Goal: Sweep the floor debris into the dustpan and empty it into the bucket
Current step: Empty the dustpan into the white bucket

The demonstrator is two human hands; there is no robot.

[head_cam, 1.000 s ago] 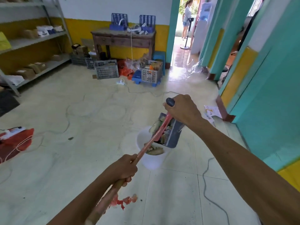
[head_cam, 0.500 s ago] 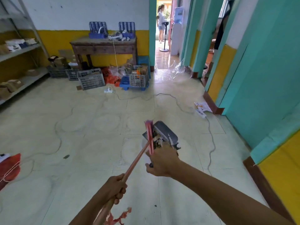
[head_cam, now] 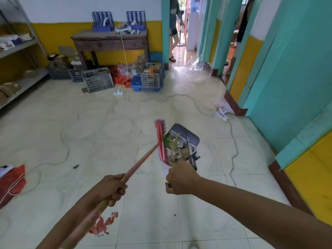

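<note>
Since a second ago the dustpan point(head_cam: 185, 139), full of debris point(head_cam: 175, 149), is swinging level at twelve o'clock, right hand point(head_cam: 180, 179) fisting its handle, left hand point(head_cam: 112, 187) clenching the broom point(head_cam: 160, 141) beside it.

Pale tiled floor point(head_cam: 53, 123) (scuffed) bears red scraps point(head_cam: 102, 224) and cable point(head_cam: 233, 150).

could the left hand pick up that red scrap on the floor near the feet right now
Probably not as things stand: the left hand is closed around the broom handle. The red scrap lies open on the tile, unobstructed, but that hand must let go first.
</note>
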